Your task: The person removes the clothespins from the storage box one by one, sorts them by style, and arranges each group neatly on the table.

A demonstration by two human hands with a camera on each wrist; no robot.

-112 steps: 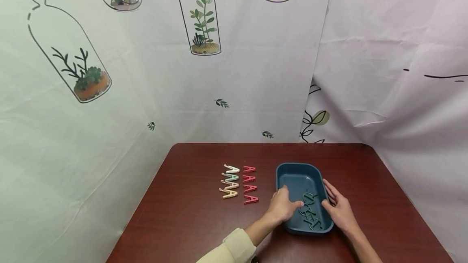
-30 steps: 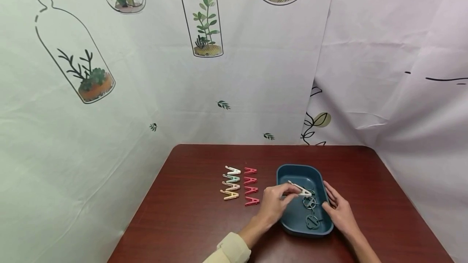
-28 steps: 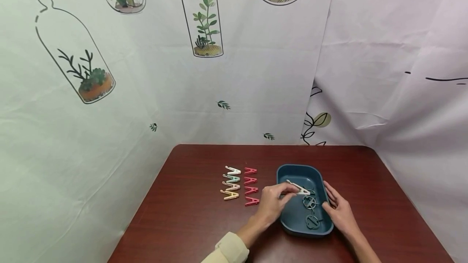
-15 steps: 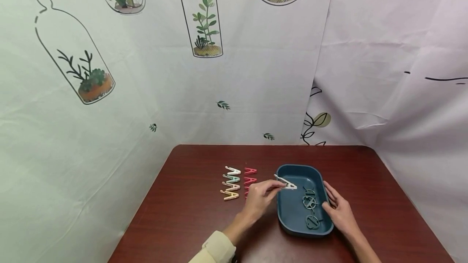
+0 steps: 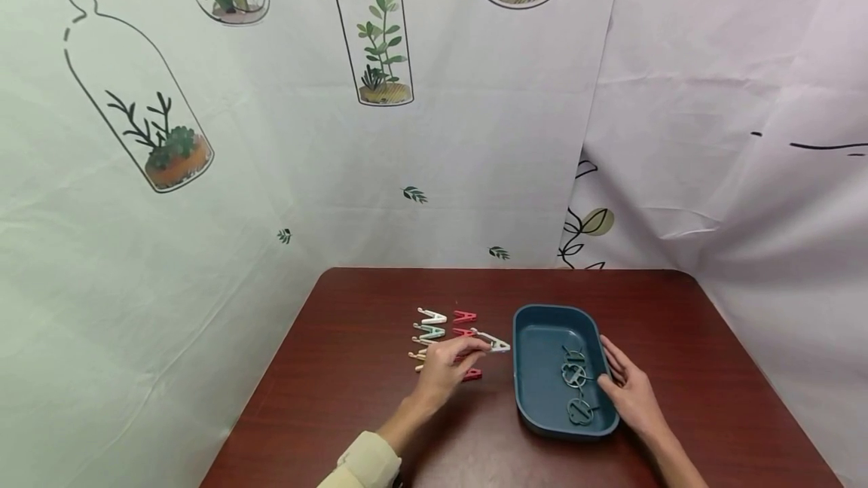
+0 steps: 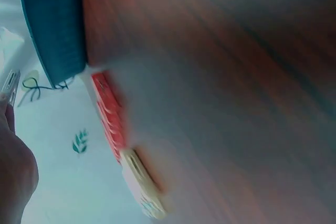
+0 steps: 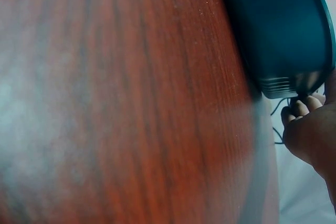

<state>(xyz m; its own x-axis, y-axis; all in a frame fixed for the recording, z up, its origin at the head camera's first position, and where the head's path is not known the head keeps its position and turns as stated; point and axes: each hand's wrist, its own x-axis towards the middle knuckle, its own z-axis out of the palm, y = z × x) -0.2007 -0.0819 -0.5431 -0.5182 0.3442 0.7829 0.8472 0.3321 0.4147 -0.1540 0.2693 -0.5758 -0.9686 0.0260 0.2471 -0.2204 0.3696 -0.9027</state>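
In the head view my left hand (image 5: 441, 373) pinches a white clothespin (image 5: 495, 343) by its end, over the table just left of the tray. Under and behind that hand is a column of red clothespins (image 5: 465, 316), partly hidden by it. To the left lies a second column: a white clothespin (image 5: 434, 317), a mint one (image 5: 429, 331) and paler ones half covered by the hand. My right hand (image 5: 634, 390) grips the right wall of the blue tray (image 5: 542, 398), thumb at the rim and fingers outside. Dark green ring-shaped pieces (image 5: 573, 375) lie inside the tray.
The dark red-brown table (image 5: 353, 390) has rounded far corners. Behind it hangs a pale cloth (image 5: 447, 141) printed with plants in glass jars. In the left wrist view, red clothespins (image 6: 109, 114) lie in a row near the tray's corner.
My left hand was inside the tray, then came up with the white clothespin and moved left, out past the tray's edge. The green pieces shifted within the tray. My right hand kept its hold.
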